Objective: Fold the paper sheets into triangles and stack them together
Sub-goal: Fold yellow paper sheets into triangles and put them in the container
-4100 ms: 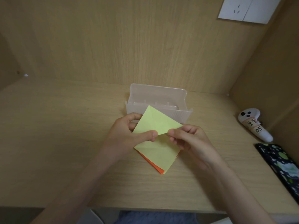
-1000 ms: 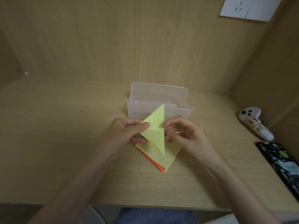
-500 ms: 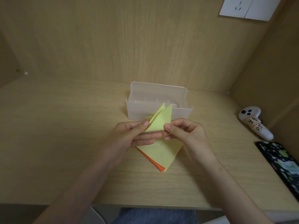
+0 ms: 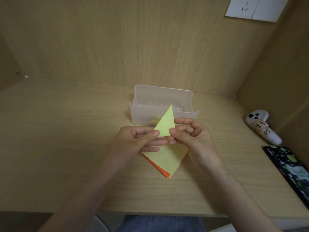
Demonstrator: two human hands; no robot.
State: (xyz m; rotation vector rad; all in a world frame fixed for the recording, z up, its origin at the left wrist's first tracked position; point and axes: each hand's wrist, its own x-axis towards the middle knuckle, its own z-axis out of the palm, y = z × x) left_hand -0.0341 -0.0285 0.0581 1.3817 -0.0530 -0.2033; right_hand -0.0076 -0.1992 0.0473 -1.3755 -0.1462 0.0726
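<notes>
Now, triangle (image 4: 165, 127): yellow, held tip-up above the stack (image 4: 167, 159).
Left hand (image 4: 133, 139): fingers pinching its lower corner.
Right hand (image 4: 192, 134): fingers pinching its right edge.
Stack: flat on the surface (image 4: 66, 148), near the box (image 4: 150, 113).

Boxed in on three sides: a light wood-grain desk (image 4: 50, 139), closed at the rear by a matching back panel (image 4: 133, 39), at the right by a side panel (image 4: 287, 72), at the left by a shadowed side panel (image 4: 6, 61). High near the back panel's right corner, a white socket plate (image 4: 250, 9). At the desk's back left corner, a small white fitting (image 4: 26, 76). Soft, warm, dim light throughout.
</notes>
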